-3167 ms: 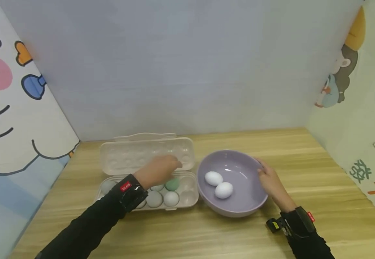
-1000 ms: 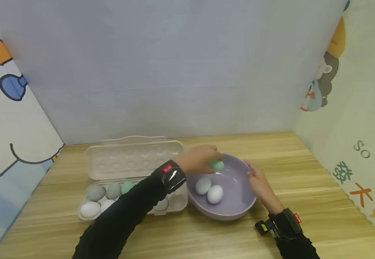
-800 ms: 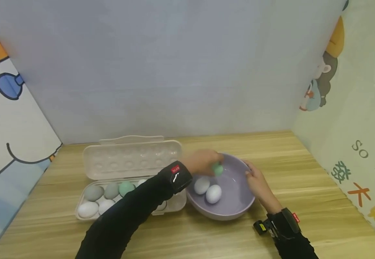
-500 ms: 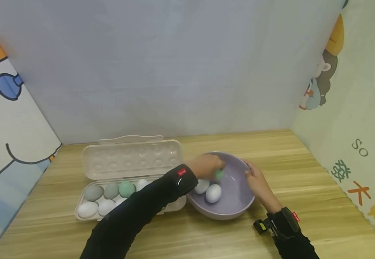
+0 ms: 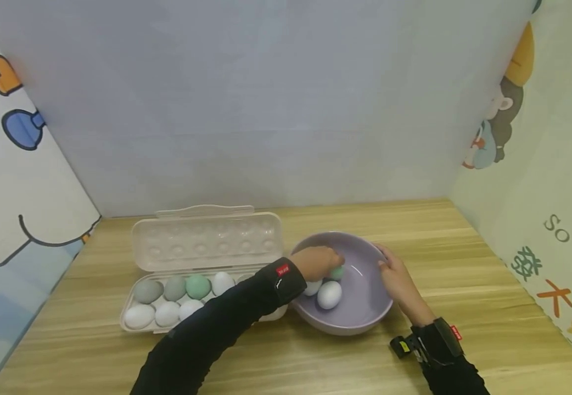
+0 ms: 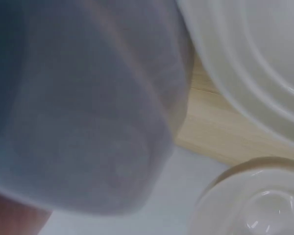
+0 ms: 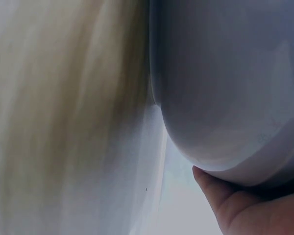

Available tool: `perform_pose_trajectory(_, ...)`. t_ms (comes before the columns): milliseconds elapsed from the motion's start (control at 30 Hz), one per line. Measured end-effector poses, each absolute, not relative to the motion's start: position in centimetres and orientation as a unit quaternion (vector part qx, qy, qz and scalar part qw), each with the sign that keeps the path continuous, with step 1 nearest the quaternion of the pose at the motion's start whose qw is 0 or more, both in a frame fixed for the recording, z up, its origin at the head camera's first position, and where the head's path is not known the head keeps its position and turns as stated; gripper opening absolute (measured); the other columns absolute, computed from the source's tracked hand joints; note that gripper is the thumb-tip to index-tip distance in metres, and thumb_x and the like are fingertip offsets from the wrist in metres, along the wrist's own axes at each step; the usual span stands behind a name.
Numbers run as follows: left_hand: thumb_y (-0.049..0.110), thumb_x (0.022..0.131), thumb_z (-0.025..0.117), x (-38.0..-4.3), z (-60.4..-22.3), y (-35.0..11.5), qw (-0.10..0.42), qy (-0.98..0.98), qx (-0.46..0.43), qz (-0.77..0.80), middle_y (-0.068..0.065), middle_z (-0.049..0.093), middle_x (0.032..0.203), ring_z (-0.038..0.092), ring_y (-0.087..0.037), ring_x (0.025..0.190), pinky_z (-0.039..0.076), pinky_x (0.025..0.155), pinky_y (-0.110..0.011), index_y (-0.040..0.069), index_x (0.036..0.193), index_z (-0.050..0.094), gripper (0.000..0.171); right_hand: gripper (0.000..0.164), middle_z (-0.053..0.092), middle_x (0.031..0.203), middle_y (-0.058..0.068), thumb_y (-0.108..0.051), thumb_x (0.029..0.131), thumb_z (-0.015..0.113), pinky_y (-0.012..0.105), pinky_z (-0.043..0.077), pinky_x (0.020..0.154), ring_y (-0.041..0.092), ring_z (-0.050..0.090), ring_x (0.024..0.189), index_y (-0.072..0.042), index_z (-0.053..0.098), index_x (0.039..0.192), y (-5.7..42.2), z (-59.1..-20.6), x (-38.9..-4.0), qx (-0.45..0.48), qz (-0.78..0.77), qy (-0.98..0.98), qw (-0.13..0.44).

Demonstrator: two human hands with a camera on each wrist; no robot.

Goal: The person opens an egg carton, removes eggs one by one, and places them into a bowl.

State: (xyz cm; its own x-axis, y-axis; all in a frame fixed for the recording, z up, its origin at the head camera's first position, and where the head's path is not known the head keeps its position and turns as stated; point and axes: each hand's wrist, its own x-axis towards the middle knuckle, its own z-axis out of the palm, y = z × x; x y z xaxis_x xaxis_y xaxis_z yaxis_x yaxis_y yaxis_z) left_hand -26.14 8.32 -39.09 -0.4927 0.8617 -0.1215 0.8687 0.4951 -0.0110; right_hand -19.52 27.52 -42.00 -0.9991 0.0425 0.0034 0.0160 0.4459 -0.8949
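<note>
In the head view a purple bowl [image 5: 369, 293] stands right of centre on the wooden table. My left hand [image 5: 317, 263] reaches down inside it, fingers curled on a green egg [image 5: 336, 273]. Just below that hand lies a white egg [image 5: 329, 295], and a second white egg [image 5: 312, 288] is partly covered by it. My right hand [image 5: 402, 281] grips the bowl's right rim; its thumb or finger [image 7: 230, 200] shows against the bowl wall in the right wrist view. The left wrist view is mostly filled by the blurred bowl wall [image 6: 88, 122].
Left of the bowl is an open egg carton [image 5: 207, 244], its lid folded back towards the wall. Several grey, white and green eggs [image 5: 198, 287] sit in it, some hidden under my left sleeve [image 5: 217, 323]. Printed walls enclose the table [image 5: 276, 362] at back and sides.
My left hand has gone from over the carton to the bowl with a green egg, then lowered it inside. The right hand keeps its hold on the rim.
</note>
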Motion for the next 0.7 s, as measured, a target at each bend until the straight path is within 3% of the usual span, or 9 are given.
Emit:
perform_pose_trajectory(200, 0.008, 0.091, 0.061, -25.6, -37.7, 7.3, 0.018, 0.86, 0.508, -0.055, -0.005, 0.064, 0.109, 0.059, -0.019, 0.102, 0.045, 0.09, -0.027, 0.009, 0.118, 0.062, 0.028, 0.047, 0.035, 0.143, 0.03, 0.002, 0.097, 0.028, 0.057, 0.037, 0.099, 0.047, 0.04, 0.125, 0.004, 0.033, 0.143, 27.2, -41.9, -19.6, -0.011, 0.522, -0.853, 0.011)
perform_pose_trajectory(400, 0.004, 0.091, 0.059, -24.3, -33.9, 3.2, 0.012, 0.867, 0.497, 0.031, -0.01, 0.059, 0.121, 0.055, -0.023, 0.113, 0.045, 0.094, -0.032, 0.006, 0.127, 0.056, 0.036, 0.047, 0.032, 0.144, 0.031, 0.0, 0.097, 0.027, 0.057, 0.035, 0.1, 0.047, 0.037, 0.128, 0.004, 0.031, 0.144, 27.2, -41.6, -19.6, -0.02, 0.513, -0.858, -0.002)
perform_pose_trajectory(600, 0.001, 0.085, 0.066, -23.4, -32.6, -2.5, -0.032, 0.873, 0.482, 0.068, -0.011, 0.062, 0.111, 0.058, -0.024, 0.105, 0.047, 0.09, -0.034, 0.003, 0.119, 0.062, 0.035, 0.047, 0.031, 0.145, 0.03, 0.001, 0.097, 0.026, 0.057, 0.034, 0.1, 0.048, 0.036, 0.128, 0.004, 0.03, 0.144, 27.2, -41.6, -19.5, -0.019, 0.507, -0.862, -0.004)
perform_pose_trajectory(700, 0.002, 0.082, 0.069, -22.8, -32.9, -5.3, -0.026, 0.887, 0.457, 0.064, -0.011, 0.063, 0.109, 0.059, -0.025, 0.104, 0.047, 0.091, -0.035, 0.001, 0.116, 0.063, 0.034, 0.047, 0.031, 0.145, 0.03, 0.001, 0.098, 0.026, 0.058, 0.036, 0.099, 0.048, 0.037, 0.127, 0.003, 0.03, 0.145, 27.3, -41.6, -19.4, -0.02, 0.506, -0.862, -0.006)
